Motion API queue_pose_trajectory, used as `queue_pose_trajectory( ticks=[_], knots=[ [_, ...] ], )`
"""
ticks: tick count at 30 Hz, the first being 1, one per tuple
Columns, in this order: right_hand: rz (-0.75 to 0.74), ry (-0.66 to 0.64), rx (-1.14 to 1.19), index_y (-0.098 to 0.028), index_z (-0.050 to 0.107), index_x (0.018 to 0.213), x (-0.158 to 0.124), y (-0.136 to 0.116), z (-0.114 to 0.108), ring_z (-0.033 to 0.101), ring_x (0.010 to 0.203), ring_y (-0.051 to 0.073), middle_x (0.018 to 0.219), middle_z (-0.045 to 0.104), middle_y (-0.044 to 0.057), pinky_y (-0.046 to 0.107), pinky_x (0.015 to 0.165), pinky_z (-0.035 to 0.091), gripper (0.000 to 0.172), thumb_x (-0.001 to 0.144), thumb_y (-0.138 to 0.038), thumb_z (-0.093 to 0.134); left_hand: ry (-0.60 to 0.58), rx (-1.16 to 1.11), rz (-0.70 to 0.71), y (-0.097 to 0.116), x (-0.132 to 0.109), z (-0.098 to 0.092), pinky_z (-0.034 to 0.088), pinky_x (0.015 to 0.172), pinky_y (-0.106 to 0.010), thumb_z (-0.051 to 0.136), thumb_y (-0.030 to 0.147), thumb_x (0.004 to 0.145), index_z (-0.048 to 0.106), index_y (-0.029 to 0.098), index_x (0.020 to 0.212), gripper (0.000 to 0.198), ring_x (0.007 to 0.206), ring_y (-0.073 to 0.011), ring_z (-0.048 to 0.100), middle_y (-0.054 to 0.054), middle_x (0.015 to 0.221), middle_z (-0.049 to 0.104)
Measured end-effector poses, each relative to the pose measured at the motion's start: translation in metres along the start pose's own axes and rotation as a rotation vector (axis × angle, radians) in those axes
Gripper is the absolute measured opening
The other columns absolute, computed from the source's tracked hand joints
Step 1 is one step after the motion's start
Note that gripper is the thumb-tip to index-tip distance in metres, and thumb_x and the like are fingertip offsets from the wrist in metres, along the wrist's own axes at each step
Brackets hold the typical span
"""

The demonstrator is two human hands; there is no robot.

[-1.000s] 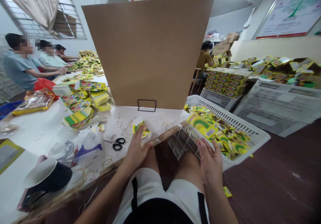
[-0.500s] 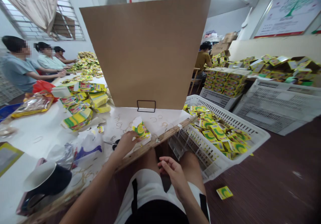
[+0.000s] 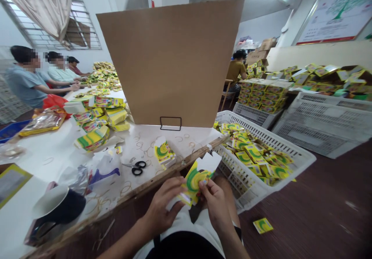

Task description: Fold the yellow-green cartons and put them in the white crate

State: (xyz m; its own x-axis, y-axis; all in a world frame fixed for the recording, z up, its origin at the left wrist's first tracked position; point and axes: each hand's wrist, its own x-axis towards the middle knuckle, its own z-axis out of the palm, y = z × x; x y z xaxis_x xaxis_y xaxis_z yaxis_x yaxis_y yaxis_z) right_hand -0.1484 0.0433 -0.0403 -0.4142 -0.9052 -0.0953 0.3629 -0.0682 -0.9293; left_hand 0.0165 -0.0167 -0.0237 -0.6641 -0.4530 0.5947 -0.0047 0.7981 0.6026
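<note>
A flat yellow-and-green carton (image 3: 194,178) with white end flaps is tilted over my lap. My right hand (image 3: 214,199) grips its lower right edge, thumb on the printed face. At its left end is my left hand (image 3: 166,201), slightly blurred, thumb and fingers apart; the fingertips overlap the carton's edge, and contact is hard to make out. On the table (image 3: 145,135) ahead lies a small stack of flat cartons (image 3: 164,151). Black-handled scissors (image 3: 138,168) rest to its left.
A white crate (image 3: 279,197) of cartons stands at right, and one carton (image 3: 263,225) lies on the floor. A cardboard panel (image 3: 174,65) stands upright ahead. Left are bundled cartons (image 3: 100,121), a dark mug (image 3: 59,208) and rubber bands. Several co-workers (image 3: 27,77) sit farther away.
My left hand has moved from the stack back over my lap, uncovering the scissors. A carton is now in my right hand, which was empty on my lap before.
</note>
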Motion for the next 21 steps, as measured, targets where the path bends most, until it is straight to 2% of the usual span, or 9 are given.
queue_pose_trajectory(
  ticks=[2,4,6,7,8,11,15,18,21],
  knots=[
    [-0.001,-0.04,-0.036,-0.018,0.066,0.08,-0.002,0.004,0.003,0.057,0.054,0.017,0.065,0.067,0.002,0.028,0.051,0.045,0.031,0.068,-0.046,0.072,0.077,-0.281,-0.327,0.006,0.003,0.009,0.045,0.097,-0.043,0.058,0.023,0.084,0.047,0.017,0.13,0.047,0.118,-0.0283,0.053,-0.017,0.129,0.056],
    [-0.113,0.042,-0.177,-0.017,0.063,0.099,-0.004,0.006,0.005,0.06,0.069,0.022,0.085,0.069,0.007,0.034,0.066,0.048,0.041,0.068,-0.042,0.074,0.059,-0.535,-0.552,0.007,0.005,0.017,0.051,0.088,-0.04,0.052,0.029,0.087,0.047,0.015,0.13,0.045,0.108,-0.0276,0.06,-0.016,0.123,0.061],
    [-0.342,0.179,-0.453,-0.018,0.049,0.124,-0.005,0.006,0.006,0.057,0.093,0.028,0.115,0.061,0.013,0.043,0.084,0.043,0.066,0.067,-0.039,0.075,0.024,-0.672,-0.652,0.006,0.006,0.021,0.053,0.081,-0.037,0.049,0.032,0.089,0.053,0.013,0.123,0.039,0.097,-0.026,0.065,-0.014,0.112,0.067],
    [-0.459,0.201,-0.614,-0.019,0.042,0.132,-0.006,0.005,0.006,0.054,0.102,0.03,0.126,0.055,0.015,0.046,0.089,0.04,0.074,0.068,-0.038,0.074,0.023,-0.688,-0.669,0.006,0.006,0.021,0.052,0.079,-0.035,0.049,0.032,0.089,0.056,0.013,0.12,0.037,0.093,-0.0252,0.065,-0.013,0.108,0.068],
    [-0.548,0.175,-0.757,-0.02,0.038,0.135,-0.006,0.003,0.004,0.051,0.106,0.03,0.131,0.052,0.014,0.048,0.091,0.037,0.075,0.071,-0.037,0.072,0.031,-0.678,-0.673,0.007,0.007,0.02,0.052,0.079,-0.034,0.05,0.032,0.088,0.057,0.013,0.118,0.036,0.091,-0.0243,0.065,-0.012,0.106,0.069],
    [-0.616,-0.027,-0.956,-0.025,0.046,0.128,-0.007,-0.001,0.001,0.053,0.106,0.028,0.124,0.058,0.009,0.044,0.087,0.039,0.051,0.08,-0.027,0.063,0.018,-0.591,-0.648,0.012,0.01,0.012,0.049,0.081,-0.032,0.054,0.03,0.086,0.061,0.013,0.114,0.033,0.09,-0.0224,0.063,-0.01,0.103,0.069],
    [-0.577,-0.029,-0.854,-0.023,0.054,0.11,-0.009,-0.007,0.003,0.055,0.097,0.024,0.107,0.059,0.006,0.036,0.082,0.043,0.036,0.077,-0.013,0.061,-0.018,-0.569,-0.656,0.014,0.013,0.004,0.047,0.076,-0.028,0.057,0.033,0.084,0.065,0.013,0.109,0.033,0.084,-0.0203,0.062,-0.009,0.097,0.069],
    [-0.553,-0.025,-0.726,-0.023,0.055,0.093,-0.014,-0.013,0.009,0.055,0.083,0.02,0.089,0.055,0.002,0.03,0.073,0.045,0.024,0.074,-0.01,0.061,-0.044,-0.719,-0.807,0.011,0.009,0.002,0.046,0.064,-0.026,0.058,0.043,0.082,0.069,0.011,0.098,0.038,0.072,-0.0185,0.062,-0.008,0.08,0.07],
    [-0.526,-0.07,-0.653,-0.023,0.053,0.083,-0.018,-0.018,0.014,0.052,0.073,0.018,0.08,0.052,0.0,0.027,0.064,0.043,0.014,0.077,-0.015,0.062,-0.075,-0.946,-0.969,0.011,0.005,0.002,0.046,0.064,-0.025,0.06,0.046,0.079,0.071,0.01,0.091,0.039,0.068,-0.0177,0.063,-0.007,0.074,0.07]
  ],
)
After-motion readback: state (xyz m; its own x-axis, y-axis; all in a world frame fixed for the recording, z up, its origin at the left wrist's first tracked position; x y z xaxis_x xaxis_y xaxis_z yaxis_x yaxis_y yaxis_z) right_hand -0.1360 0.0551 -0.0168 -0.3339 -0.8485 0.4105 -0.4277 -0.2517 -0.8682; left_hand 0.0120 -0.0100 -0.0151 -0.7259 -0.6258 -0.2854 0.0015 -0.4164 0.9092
